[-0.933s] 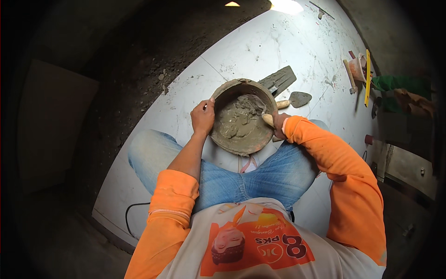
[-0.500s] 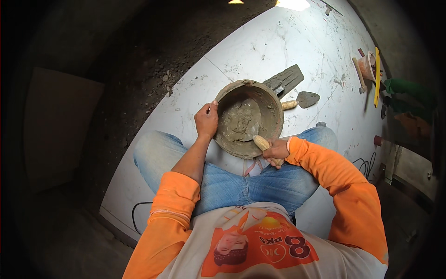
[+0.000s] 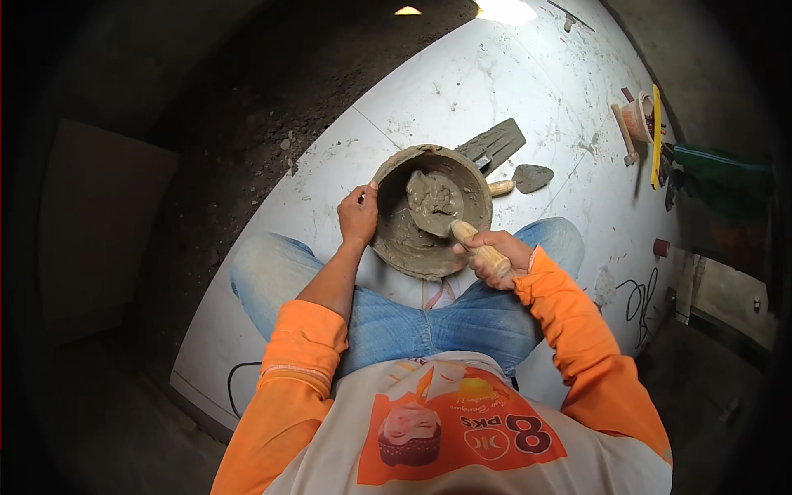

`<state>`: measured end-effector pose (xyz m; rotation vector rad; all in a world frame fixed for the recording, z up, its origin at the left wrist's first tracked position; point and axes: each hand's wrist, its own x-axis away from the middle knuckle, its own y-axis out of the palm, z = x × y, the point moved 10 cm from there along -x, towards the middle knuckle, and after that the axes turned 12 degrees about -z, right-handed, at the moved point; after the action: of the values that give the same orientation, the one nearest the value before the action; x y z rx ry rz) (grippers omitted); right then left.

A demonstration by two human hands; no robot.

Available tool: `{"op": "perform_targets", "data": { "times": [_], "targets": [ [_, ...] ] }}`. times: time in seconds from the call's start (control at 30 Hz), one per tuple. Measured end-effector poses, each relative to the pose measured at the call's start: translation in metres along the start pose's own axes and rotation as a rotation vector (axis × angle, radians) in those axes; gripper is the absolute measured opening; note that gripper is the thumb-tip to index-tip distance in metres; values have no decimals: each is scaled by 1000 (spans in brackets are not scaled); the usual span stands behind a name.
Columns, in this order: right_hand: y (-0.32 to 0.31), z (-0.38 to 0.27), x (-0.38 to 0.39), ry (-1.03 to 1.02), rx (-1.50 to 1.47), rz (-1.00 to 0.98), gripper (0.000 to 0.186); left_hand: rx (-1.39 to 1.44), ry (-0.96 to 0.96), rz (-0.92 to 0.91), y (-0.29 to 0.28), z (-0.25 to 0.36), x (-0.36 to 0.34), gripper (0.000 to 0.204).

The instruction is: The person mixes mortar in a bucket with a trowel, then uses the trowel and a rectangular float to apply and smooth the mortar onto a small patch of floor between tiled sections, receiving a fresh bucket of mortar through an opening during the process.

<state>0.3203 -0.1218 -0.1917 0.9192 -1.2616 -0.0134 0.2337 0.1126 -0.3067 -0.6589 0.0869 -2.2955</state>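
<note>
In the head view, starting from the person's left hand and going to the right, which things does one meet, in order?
Left hand, mortar-smeared bucket, pointed trowel lying outside it, wooden-handled hammer, long yellow bar.

On the white floor I've got a grey-caked float and a grey-bladed trowel w/ wooden grip, lying near each other. To the R I see a pinkish pail btwn a hammer and a yellow bar, then a dk-red item and black cord lower down. L side's dk rubbly ground plus a flat panel, too dim for detail.
</note>
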Motion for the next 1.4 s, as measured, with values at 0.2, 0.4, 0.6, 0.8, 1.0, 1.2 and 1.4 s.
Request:
{"op": "perform_targets", "data": {
  "times": [0.2, 0.4, 0.6, 0.8, 1.0, 1.2, 1.4],
  "targets": [
    [43, -60, 69, 509, 1461, 613, 34, -18, 0, -1, -1, 9, 2, 39],
    [47, -115, 22, 469, 2219, 888, 44, -10, -8, -14, 5, 7, -3, 40],
    [-61, -120, -59, 867, 2633, 691, 45, 1, 5, -12, 12, 11, -5, 43],
    [-25, -96, -4, 823, 1453, 312, 16, -27, -14, 35, -7, 0, -6, 45],
    [-64, -37, 7, 773, 1071, 183, 18, -10, -5, -26, 7, 11, -9, 42],
    [-52, 16, -12, 509, 780, 50, 17, -78, 3, -90, 11, 13, -12, 43],
    [-44, 63, -21, 218, 144, -7, 16, -24, -27, -122, 16, 6, -15, 45]
  ]
}}
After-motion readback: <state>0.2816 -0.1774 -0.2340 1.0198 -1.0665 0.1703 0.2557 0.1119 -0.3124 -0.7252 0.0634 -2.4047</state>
